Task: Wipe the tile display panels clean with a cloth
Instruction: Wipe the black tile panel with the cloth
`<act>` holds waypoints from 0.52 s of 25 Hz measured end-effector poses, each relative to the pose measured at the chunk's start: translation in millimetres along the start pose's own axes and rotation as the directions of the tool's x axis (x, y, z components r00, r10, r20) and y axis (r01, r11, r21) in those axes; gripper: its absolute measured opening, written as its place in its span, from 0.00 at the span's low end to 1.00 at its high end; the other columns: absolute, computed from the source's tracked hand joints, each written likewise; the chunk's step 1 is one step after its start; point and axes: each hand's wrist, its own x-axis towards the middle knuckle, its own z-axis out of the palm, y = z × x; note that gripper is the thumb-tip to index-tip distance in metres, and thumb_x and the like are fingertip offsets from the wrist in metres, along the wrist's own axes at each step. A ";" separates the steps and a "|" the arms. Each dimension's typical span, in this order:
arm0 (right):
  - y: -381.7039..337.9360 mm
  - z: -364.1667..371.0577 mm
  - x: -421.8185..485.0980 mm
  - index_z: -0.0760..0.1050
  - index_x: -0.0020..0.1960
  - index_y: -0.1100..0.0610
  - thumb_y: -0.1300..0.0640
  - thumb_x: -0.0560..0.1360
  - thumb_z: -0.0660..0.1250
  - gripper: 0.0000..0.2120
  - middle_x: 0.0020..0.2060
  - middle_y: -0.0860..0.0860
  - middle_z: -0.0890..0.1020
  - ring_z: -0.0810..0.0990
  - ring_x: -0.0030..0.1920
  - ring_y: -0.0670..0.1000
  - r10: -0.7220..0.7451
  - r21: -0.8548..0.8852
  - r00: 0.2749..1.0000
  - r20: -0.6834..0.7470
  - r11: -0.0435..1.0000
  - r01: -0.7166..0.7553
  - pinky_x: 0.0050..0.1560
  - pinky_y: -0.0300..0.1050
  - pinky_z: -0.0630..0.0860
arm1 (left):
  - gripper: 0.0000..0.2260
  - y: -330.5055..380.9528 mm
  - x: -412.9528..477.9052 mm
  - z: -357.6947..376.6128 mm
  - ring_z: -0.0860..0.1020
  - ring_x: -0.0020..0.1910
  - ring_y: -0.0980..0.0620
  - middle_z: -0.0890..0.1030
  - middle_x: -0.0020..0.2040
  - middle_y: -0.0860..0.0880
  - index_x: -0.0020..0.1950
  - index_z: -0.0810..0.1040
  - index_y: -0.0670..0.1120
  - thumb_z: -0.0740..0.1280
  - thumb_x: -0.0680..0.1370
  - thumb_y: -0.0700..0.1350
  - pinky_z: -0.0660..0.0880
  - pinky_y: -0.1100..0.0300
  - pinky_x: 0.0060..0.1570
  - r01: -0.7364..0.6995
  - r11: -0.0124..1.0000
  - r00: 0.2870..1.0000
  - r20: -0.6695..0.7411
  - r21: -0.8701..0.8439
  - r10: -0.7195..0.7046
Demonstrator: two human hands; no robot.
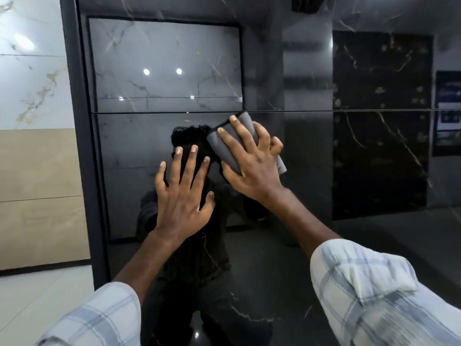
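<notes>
1. The left hand (183, 196) is lying flat on the glossy dark tile panel (311, 171), fingers spread, grasping nothing.
2. The right hand (249, 158) is pressing the folded grey cloth (224, 143) against the panel, just below its horizontal seam (349, 110).
</notes>
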 end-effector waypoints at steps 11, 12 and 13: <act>-42.4 11.5 33.6 0.73 0.74 0.43 0.42 0.72 0.66 0.30 0.78 0.48 0.69 0.68 0.71 0.63 0.119 0.109 0.990 -0.071 0.988 -0.111 0.61 0.61 0.62 | 0.27 -88.3 -44.3 -47.7 0.52 0.84 0.43 0.51 0.85 0.41 0.82 0.63 0.45 0.57 0.83 0.52 0.52 0.40 0.78 0.370 0.832 0.866 -0.171 -0.414 -0.470; -57.2 13.2 40.4 0.74 0.74 0.43 0.42 0.73 0.65 0.29 0.78 0.48 0.69 0.67 0.72 0.63 0.095 0.120 0.993 -0.070 0.989 -0.086 0.61 0.61 0.62 | 0.27 -104.1 -57.5 -47.6 0.52 0.84 0.43 0.49 0.85 0.41 0.82 0.62 0.46 0.57 0.83 0.52 0.52 0.40 0.77 0.415 0.817 0.854 -0.136 -0.401 -0.501; -73.6 15.8 46.3 0.74 0.73 0.43 0.43 0.73 0.65 0.29 0.78 0.48 0.70 0.67 0.72 0.62 0.064 0.125 0.995 -0.076 0.991 -0.054 0.61 0.61 0.62 | 0.27 -115.3 -70.9 -45.2 0.52 0.83 0.43 0.48 0.86 0.43 0.82 0.61 0.48 0.57 0.83 0.51 0.53 0.40 0.76 0.431 0.817 0.862 -0.091 -0.384 -0.498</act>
